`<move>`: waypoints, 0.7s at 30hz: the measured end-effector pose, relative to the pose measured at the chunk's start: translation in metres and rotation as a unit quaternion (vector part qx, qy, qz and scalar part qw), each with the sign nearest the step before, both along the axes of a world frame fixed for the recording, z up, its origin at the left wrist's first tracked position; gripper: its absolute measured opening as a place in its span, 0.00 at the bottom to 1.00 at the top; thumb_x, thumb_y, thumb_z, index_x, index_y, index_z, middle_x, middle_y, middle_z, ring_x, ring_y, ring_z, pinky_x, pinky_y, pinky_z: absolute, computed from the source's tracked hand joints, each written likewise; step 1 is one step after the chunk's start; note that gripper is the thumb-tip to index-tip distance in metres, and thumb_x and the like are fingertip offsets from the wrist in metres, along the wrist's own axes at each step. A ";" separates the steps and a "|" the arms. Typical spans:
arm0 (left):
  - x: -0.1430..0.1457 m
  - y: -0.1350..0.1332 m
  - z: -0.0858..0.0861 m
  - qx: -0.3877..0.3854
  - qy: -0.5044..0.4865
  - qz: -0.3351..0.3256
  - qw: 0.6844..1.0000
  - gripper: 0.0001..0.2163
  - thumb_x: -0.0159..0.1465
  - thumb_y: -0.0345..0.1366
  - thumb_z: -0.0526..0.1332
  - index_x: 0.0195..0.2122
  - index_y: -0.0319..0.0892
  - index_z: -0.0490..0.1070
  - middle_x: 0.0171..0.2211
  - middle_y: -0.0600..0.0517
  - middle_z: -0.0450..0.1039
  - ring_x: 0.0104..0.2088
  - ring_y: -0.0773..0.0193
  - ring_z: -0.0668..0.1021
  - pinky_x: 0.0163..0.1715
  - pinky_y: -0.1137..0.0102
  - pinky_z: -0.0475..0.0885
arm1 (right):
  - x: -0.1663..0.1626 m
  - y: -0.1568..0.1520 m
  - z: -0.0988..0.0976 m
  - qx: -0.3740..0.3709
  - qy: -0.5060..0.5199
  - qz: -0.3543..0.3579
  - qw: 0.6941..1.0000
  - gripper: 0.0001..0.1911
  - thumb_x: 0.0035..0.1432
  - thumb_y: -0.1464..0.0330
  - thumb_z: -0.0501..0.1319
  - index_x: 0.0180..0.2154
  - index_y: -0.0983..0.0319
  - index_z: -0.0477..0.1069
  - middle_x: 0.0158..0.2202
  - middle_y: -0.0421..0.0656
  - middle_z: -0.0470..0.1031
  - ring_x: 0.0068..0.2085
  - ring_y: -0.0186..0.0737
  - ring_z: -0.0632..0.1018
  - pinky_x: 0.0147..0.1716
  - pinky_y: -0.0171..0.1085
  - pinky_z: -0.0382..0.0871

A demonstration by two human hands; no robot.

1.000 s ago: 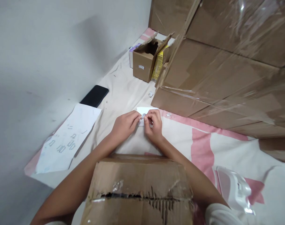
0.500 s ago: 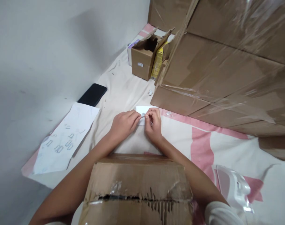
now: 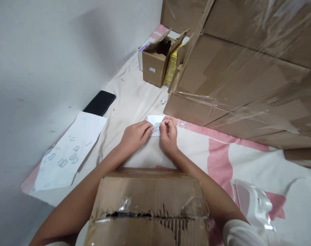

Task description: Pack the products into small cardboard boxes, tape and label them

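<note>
My left hand [image 3: 135, 135] and my right hand [image 3: 167, 132] meet over a small white slip of paper [image 3: 154, 119] lying on the cream and pink cloth [image 3: 191, 153]. Both pinch a tiny silvery piece [image 3: 156, 126] between their fingertips; I cannot make out what it is. My forearms reach over a torn cardboard box [image 3: 150, 208] in front of me.
A white sheet [image 3: 70, 150] with several small metal clips lies at the left beside a black phone [image 3: 99, 103]. A small open carton [image 3: 155, 63] and a yellow pack [image 3: 171, 68] stand at the back. Large taped cartons [image 3: 242, 68] rise on the right. A clear plastic shell [image 3: 252, 203] lies lower right.
The fingertips have shifted slightly around the small silvery piece. The view has drifted a little; the hands stay over the same slip of paper.
</note>
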State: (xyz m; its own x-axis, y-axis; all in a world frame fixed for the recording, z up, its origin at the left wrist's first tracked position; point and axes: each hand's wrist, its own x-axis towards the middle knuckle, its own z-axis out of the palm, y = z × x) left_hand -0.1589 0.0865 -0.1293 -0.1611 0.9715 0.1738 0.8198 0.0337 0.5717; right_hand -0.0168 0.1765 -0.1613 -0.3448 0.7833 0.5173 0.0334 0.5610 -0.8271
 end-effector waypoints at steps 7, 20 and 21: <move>0.001 0.001 -0.002 -0.003 0.003 0.006 1.000 0.13 0.73 0.40 0.51 0.40 0.45 0.74 0.39 0.51 0.80 0.35 0.61 0.78 0.35 0.68 0.64 | 0.000 0.001 -0.001 -0.054 0.031 0.010 0.998 0.14 0.72 0.61 0.55 0.33 0.59 0.64 0.37 0.42 0.63 0.38 0.37 0.70 0.38 0.38 0.67; -0.005 0.012 -0.005 -0.082 -0.022 0.033 0.996 0.16 0.72 0.46 0.52 0.33 0.46 0.72 0.34 0.49 0.80 0.33 0.59 0.77 0.32 0.66 0.63 | -0.002 0.017 -0.015 -0.212 0.120 0.018 0.970 0.16 0.70 0.52 0.56 0.38 0.56 0.59 0.25 0.32 0.63 0.23 0.31 0.66 0.25 0.32 0.60; -0.006 0.016 -0.004 -0.092 -0.018 0.031 0.995 0.17 0.72 0.46 0.51 0.32 0.46 0.72 0.33 0.49 0.80 0.32 0.59 0.77 0.31 0.66 0.62 | -0.003 0.016 -0.014 -0.211 0.120 0.018 0.970 0.16 0.70 0.52 0.57 0.38 0.56 0.59 0.24 0.32 0.63 0.23 0.31 0.66 0.25 0.32 0.61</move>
